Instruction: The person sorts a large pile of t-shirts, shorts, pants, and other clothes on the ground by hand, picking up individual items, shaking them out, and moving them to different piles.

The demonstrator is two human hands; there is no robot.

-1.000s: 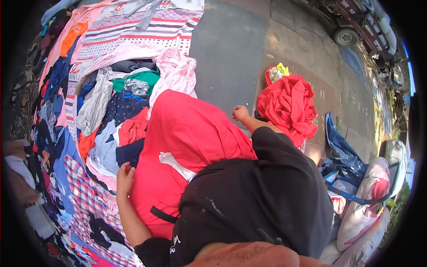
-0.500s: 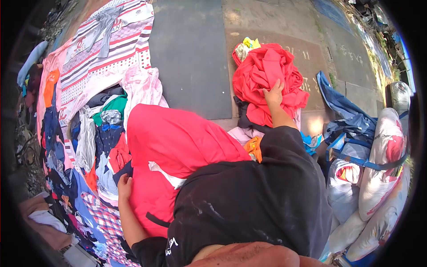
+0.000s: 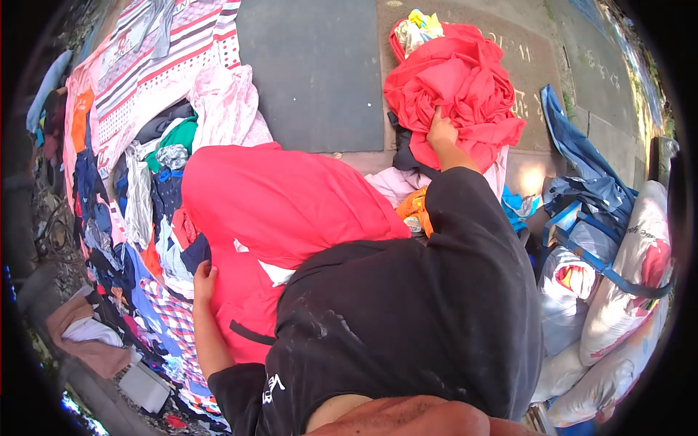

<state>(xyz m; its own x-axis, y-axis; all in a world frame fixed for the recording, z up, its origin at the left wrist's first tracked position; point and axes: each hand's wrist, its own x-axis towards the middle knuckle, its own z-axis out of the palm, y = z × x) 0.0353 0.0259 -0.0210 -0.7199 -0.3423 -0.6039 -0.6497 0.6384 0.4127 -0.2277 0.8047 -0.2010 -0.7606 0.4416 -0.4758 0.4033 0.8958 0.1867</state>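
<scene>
My right hand (image 3: 443,131) is at the near side of a crumpled red cloth bundle (image 3: 465,87), its fingers partly sunk in the folds and closed on the fabric. One finger points forward over the cloth. My left hand (image 3: 205,280) is beside my red-covered leg (image 3: 283,196), fingers curled at the edge of a small dark navy cloth (image 3: 195,253). How much of the navy cloth lies inside the fingers is partly hidden. A yellow-and-white cloth (image 3: 419,27) sits at the far side of the red bundle.
A heap of mixed clothes (image 3: 138,254) spreads along the left, beside a striped pink-and-white sheet (image 3: 174,54). Orange cloth (image 3: 415,211) and pink cloth (image 3: 396,183) lie by my right arm. Stuffed white sacks (image 3: 625,269) and a blue strap (image 3: 618,272) stand at right.
My view has shifted, so the ground items appear higher. My right hand has slid from the top of the red bundle to its near side, its spread fingers now drawn in.
</scene>
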